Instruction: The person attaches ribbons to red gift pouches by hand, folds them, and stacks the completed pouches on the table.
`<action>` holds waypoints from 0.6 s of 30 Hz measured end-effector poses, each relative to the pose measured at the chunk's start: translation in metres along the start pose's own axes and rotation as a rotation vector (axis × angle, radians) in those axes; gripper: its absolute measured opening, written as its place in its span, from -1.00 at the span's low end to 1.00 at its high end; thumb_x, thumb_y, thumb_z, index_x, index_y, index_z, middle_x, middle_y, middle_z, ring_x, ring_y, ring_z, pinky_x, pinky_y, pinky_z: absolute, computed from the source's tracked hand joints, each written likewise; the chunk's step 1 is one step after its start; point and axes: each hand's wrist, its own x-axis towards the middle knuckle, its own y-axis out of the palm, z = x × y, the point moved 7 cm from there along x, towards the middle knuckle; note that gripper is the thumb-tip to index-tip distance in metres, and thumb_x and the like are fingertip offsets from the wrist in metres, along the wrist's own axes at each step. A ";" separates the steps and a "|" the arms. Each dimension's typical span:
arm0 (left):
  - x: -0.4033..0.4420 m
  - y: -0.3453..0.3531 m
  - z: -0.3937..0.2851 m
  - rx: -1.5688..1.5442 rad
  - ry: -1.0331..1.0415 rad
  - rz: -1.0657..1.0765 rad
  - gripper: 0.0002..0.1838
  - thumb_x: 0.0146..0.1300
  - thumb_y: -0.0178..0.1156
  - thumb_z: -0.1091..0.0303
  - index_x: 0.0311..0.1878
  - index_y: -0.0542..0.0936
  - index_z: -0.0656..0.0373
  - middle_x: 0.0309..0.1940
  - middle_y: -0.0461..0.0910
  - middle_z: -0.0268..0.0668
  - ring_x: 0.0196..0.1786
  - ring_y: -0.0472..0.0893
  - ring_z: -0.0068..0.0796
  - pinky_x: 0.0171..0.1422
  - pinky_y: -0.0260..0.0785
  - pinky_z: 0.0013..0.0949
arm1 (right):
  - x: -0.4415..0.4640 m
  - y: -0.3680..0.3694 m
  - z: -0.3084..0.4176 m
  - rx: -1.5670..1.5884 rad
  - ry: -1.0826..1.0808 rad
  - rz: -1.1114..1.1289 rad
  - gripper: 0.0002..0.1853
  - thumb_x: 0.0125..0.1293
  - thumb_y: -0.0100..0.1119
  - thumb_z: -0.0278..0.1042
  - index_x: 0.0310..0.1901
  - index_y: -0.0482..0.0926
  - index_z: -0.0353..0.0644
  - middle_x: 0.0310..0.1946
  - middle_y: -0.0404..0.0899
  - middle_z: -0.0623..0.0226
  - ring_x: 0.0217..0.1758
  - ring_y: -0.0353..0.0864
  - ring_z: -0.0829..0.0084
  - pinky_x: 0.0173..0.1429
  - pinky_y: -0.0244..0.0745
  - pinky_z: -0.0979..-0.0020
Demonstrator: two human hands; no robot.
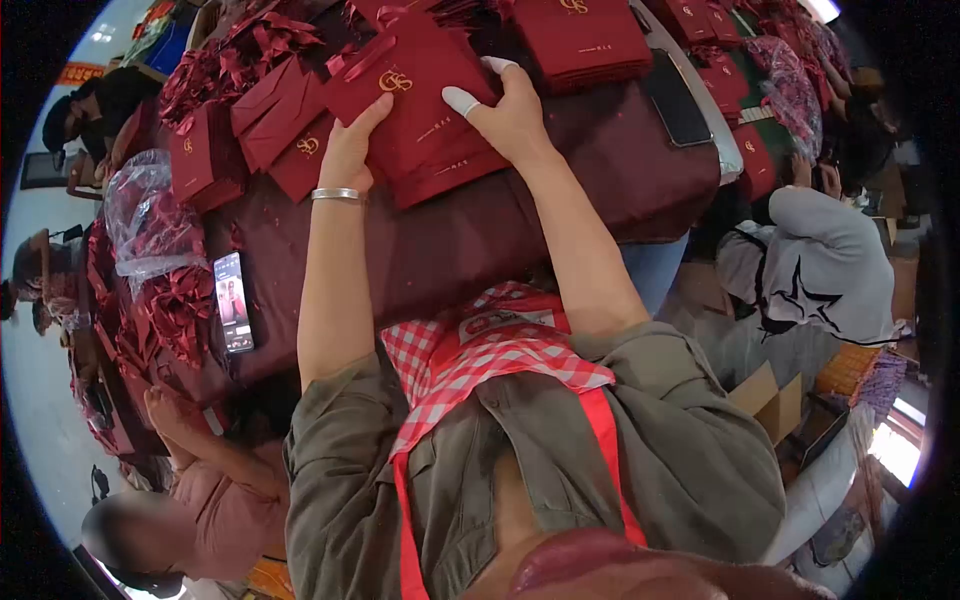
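Observation:
Both hands hold a dark red paper gift bag [415,115] with a gold logo, tilted above the cloth-covered table. My left hand [352,145], wearing a silver bangle [338,194], is closed on the bag's left side, thumb on the front and the other fingers hidden behind. At the right side my right hand [512,118] grips it too; white finger covers sit on its thumb and one finger. Another red bag [450,178] shows under the held one's lower edge. Beside my left hand lie red envelope-like pieces [280,115].
A stack of red bags [585,50] stands right, beside a dark phone [683,98]. On the left are a bag stack [207,158], ribbons [180,310], a plastic bag [153,215] and a lit phone [232,303]. Co-workers sit at left [225,490] and right [830,265].

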 end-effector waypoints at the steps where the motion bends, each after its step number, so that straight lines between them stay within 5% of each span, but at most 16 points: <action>1: 0.003 -0.004 0.009 -0.039 -0.025 0.008 -0.48 0.13 0.34 0.33 0.16 0.45 0.23 0.07 0.54 -0.23 0.09 0.54 -0.34 0.21 0.39 -0.23 | -0.002 -0.004 0.006 -0.027 -0.064 -0.043 -0.27 -0.01 0.45 -0.07 0.08 0.42 -0.44 0.05 0.46 -0.04 0.11 0.48 0.17 0.20 0.39 0.31; 9: -0.027 0.006 -0.018 -0.175 0.033 0.133 -0.47 0.17 0.32 0.26 0.16 0.45 0.27 0.11 0.51 -0.18 0.14 0.51 -0.25 0.27 0.35 -0.09 | -0.017 -0.035 0.061 -0.022 -0.431 -0.116 -0.25 -0.07 0.52 -0.20 0.13 0.39 -0.36 0.07 0.43 0.08 0.14 0.45 0.25 0.22 0.37 0.30; 11: -0.047 0.017 -0.050 -0.072 0.339 0.268 -0.57 0.12 0.33 0.44 0.08 0.49 0.29 -0.05 0.60 -0.20 -0.03 0.61 -0.38 0.09 0.50 -0.27 | -0.024 -0.045 0.072 0.148 -0.483 -0.087 -0.08 -0.08 0.53 -0.20 0.27 0.20 -0.33 0.19 0.33 0.10 0.23 0.38 0.26 0.25 0.35 0.27; 12: -0.056 0.011 -0.051 -0.015 0.377 0.192 -0.51 0.02 0.39 0.51 0.05 0.49 0.34 -0.07 0.60 -0.18 -0.09 0.62 -0.38 0.03 0.53 -0.29 | -0.028 -0.042 0.069 0.177 -0.451 0.005 0.07 -0.08 0.54 -0.23 0.37 -0.01 -0.24 0.27 0.22 0.11 0.31 0.29 0.27 0.29 0.32 0.23; 14: -0.076 0.002 -0.048 0.367 0.418 0.101 -0.42 -0.11 0.46 0.59 0.04 0.46 0.35 -0.10 0.60 -0.21 -0.12 0.62 -0.36 0.04 0.53 -0.28 | -0.042 -0.044 0.065 0.361 -0.323 0.111 0.22 -0.22 0.62 -0.20 0.39 -0.08 -0.29 0.31 0.13 0.03 0.36 0.22 0.20 0.39 0.22 0.23; 17: -0.080 -0.006 0.005 0.317 0.495 0.199 -0.26 -0.19 0.52 0.57 0.12 0.37 0.21 0.00 0.54 -0.23 0.06 0.54 -0.36 0.17 0.46 -0.23 | -0.065 -0.019 0.032 0.793 0.112 0.424 0.37 -0.32 0.66 -0.30 0.43 -0.23 -0.23 0.37 0.08 0.15 0.41 0.14 0.30 0.43 0.15 0.24; 18: -0.075 -0.012 0.024 0.319 0.441 0.255 -0.17 -0.21 0.52 0.57 0.19 0.31 0.17 0.09 0.47 -0.23 0.14 0.49 -0.37 0.21 0.43 -0.23 | -0.075 -0.013 0.003 0.545 0.044 0.464 0.35 -0.33 0.66 -0.33 0.42 -0.20 -0.21 0.34 0.15 0.19 0.37 0.20 0.34 0.41 0.18 0.25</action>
